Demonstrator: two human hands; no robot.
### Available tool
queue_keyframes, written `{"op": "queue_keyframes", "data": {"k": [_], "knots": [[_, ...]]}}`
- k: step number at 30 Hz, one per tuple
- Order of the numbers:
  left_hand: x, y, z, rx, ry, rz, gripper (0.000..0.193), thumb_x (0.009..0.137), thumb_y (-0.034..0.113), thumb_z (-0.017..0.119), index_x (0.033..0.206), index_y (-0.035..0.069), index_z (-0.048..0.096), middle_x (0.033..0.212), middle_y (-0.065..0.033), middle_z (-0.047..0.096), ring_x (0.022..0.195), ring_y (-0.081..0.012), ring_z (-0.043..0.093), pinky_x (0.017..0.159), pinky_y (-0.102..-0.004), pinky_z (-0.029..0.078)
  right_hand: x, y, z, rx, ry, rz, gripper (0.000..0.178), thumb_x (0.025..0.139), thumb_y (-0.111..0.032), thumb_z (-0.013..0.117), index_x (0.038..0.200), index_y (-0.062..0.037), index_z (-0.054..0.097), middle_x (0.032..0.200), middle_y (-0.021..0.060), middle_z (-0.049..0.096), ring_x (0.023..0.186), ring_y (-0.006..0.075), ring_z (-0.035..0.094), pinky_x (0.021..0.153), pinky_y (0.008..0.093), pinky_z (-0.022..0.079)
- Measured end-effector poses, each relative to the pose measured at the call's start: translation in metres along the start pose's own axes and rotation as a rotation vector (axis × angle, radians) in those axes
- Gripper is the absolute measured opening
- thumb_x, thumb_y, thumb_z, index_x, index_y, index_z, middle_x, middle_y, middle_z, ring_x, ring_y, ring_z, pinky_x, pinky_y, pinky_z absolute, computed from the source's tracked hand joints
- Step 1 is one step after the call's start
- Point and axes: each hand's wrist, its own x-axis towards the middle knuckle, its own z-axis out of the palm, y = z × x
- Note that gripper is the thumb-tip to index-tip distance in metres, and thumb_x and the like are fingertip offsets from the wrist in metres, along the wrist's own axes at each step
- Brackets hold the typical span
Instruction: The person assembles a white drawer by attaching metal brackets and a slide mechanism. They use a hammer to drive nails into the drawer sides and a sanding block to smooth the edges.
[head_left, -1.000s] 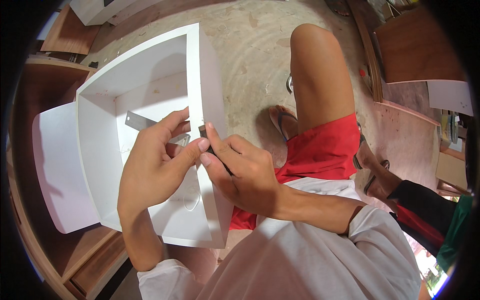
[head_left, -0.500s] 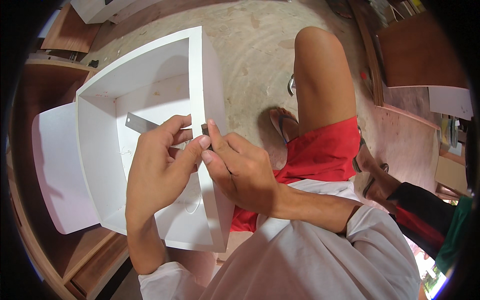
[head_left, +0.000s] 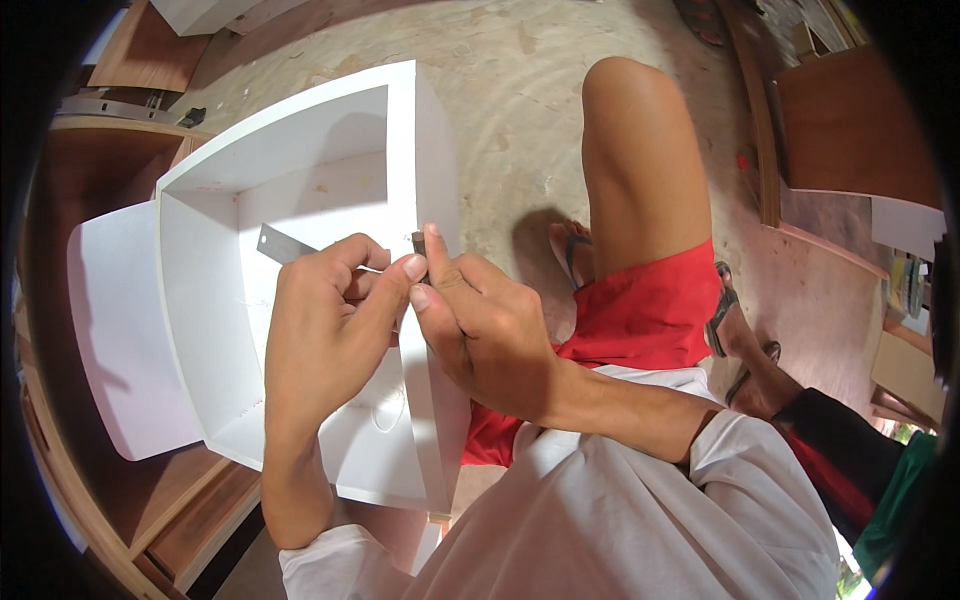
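Note:
A white open-topped box like a drawer (head_left: pixel 403 130) stands tilted at my left, its near-right wall beneath my hands. A small dark brown block (head_left: pixel 419 243) sits on the rim of that wall, pinched by my right hand (head_left: pixel 490 325), with the index finger stretched along it. My left hand (head_left: pixel 325 330) is closed over the same rim, its fingers on the inner side and its thumb tip against the block. The block's lower part is hidden by my fingers. Behind my left fingers a metal ruler-like strip (head_left: pixel 283 244) lies inside the box.
Left of the box stand a white rounded panel (head_left: pixel 125 340) and a brown wooden cabinet (head_left: pixel 165 515). My bent bare knee (head_left: pixel 640 130) rises at the right over the concrete floor (head_left: pixel 500 140). Another person's sandalled feet (head_left: pixel 745 330) are at the right, near wooden boards (head_left: pixel 850 120).
Both hands and the dark block have slid slightly along the rim, toward its far end. The whole view has shifted a little. The grips look the same.

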Motion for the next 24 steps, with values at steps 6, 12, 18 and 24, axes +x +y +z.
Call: {"op": "queue_keyframes", "data": {"k": [6, 12, 18, 24], "knots": [[0.010, 0.003, 0.000, 0.015, 0.012, 0.013, 0.036, 0.103, 0.018, 0.073, 0.076, -0.005, 0.066, 0.055, -0.0059, 0.061, 0.049, -0.0065, 0.052, 0.048, -0.0267, 0.038, 0.010, 0.007, -0.001, -0.013, 0.057, -0.002, 0.044, 0.103, -0.007, 0.065, 0.139, 0.0175, 0.061, 0.079, 0.0152, 0.062, 0.062, 0.0228, 0.061, 0.055, 0.0353, 0.051], [0.017, 0.004, 0.000, 0.010, 0.027, 0.000, 0.037, 0.101, 0.020, 0.075, 0.075, -0.005, 0.065, 0.054, -0.0044, 0.059, 0.049, -0.0072, 0.050, 0.048, -0.0272, 0.038, 0.015, 0.011, -0.002, -0.066, 0.044, 0.025, 0.047, 0.103, -0.010, 0.068, 0.143, 0.0131, 0.061, 0.076, 0.0123, 0.057, 0.061, 0.0221, 0.059, 0.053, 0.0351, 0.049], [0.012, -0.007, -0.001, 0.180, 0.069, 0.070, 0.031, 0.100, 0.020, 0.077, 0.082, -0.003, 0.067, 0.059, -0.0036, 0.063, 0.051, -0.0058, 0.050, 0.049, -0.0258, 0.038, 0.014, 0.012, -0.010, 0.014, 0.006, 0.006, 0.055, 0.101, -0.012, 0.072, 0.149, 0.0099, 0.057, 0.085, 0.0123, 0.058, 0.063, 0.0192, 0.060, 0.055, 0.0327, 0.049], [0.006, 0.005, 0.005, -0.044, 0.060, 0.008, 0.020, 0.099, 0.014, 0.078, 0.101, -0.005, 0.072, 0.072, -0.0076, 0.074, 0.061, -0.0043, 0.064, 0.054, -0.0225, 0.045, 0.008, 0.005, -0.017, 0.182, -0.027, 0.132, 0.057, 0.098, -0.012, 0.077, 0.150, 0.0042, 0.060, 0.087, 0.0111, 0.060, 0.064, 0.0166, 0.060, 0.057, 0.0294, 0.050]]}}
